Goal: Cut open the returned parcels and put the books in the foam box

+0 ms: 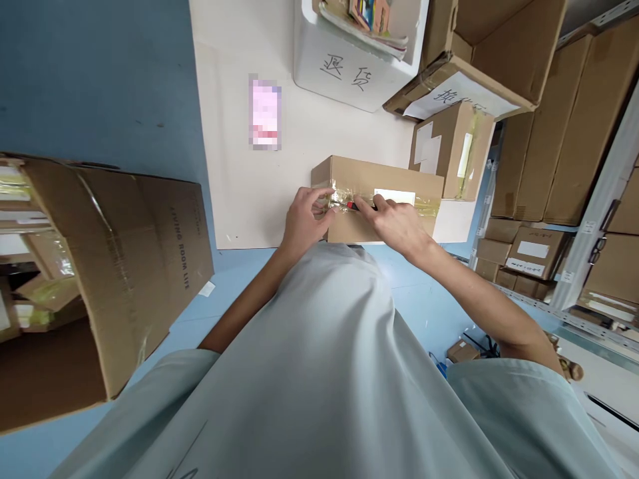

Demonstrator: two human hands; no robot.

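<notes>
A small brown cardboard box (349, 176) lies on the pale table (234, 166) near its front edge, sealed along the top with clear tape and bearing a white label (394, 197). My left hand (303, 219) rests on the box's left end, fingers curled and pressing on the tape. My right hand (394, 219) is closed around a small red-handled cutter (353, 205) whose tip lies on the tape seam between the two hands.
A white foam bin (349, 73) with handwriting stands at the back of the table, next to open cardboard cartons (479, 60) and a taped smaller box (449, 156). A large open carton (114, 266) is on the left. Shelves of boxes (559, 219) fill the right. The floor is blue.
</notes>
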